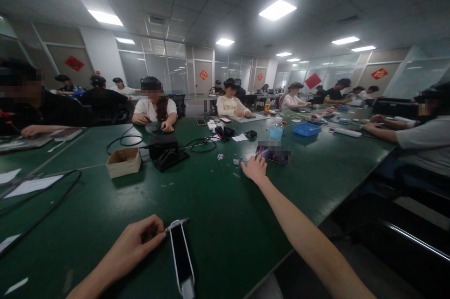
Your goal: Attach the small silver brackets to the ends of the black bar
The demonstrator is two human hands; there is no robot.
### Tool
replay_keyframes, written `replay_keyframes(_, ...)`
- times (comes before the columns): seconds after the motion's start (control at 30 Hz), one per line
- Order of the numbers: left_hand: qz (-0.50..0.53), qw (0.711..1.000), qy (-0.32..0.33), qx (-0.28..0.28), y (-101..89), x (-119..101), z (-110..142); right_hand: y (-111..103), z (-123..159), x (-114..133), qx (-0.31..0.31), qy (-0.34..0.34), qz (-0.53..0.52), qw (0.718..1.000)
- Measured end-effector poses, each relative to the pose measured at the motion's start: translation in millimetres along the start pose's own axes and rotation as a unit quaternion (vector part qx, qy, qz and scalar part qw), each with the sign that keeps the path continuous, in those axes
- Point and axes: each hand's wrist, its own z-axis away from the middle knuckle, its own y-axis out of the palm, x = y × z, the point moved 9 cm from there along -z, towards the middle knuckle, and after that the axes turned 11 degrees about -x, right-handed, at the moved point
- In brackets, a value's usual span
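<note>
My left hand point(138, 242) pinches a slim metallic rod point(184, 220) at the oblong white-rimmed black device point(182, 257) on the green tabletop point(225, 228); my right hand point(256, 168), fingers apart beside small silver metal parts point(236, 162), seemingly selects, requiring pinching.

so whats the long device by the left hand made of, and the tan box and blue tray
Long device: pale, smooth rim, plastic or painted metal; its plain dark face could be glass or plastic.
Tan box: probably cardboard, matt, with thin, stiff, flat walls.
Blue tray: most likely moulded plastic, fairly matt, given its even colour and regular rim.
</note>
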Motion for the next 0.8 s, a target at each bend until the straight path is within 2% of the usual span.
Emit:
replay_keyframes(0.47, 0.003, 1.000, 0.001, -0.025, -6.0, -9.2, 3.4, 6.9, -14.8, -45.9, 0.002, 0.107, 0.017, 0.994)
replay_keyframes(0.67, 0.011, 1.000, 0.003, 0.003, -1.0, -3.4, 1.4, 11.8, -15.0, -45.4, 0.009, 0.106, 0.013, 0.994)
replay_keyframes(0.8, 0.008, 1.000, -0.002, -0.008, -2.7, -4.3, 2.1, 13.0, -14.8, -42.9, 0.011, 0.102, 0.010, 0.995)
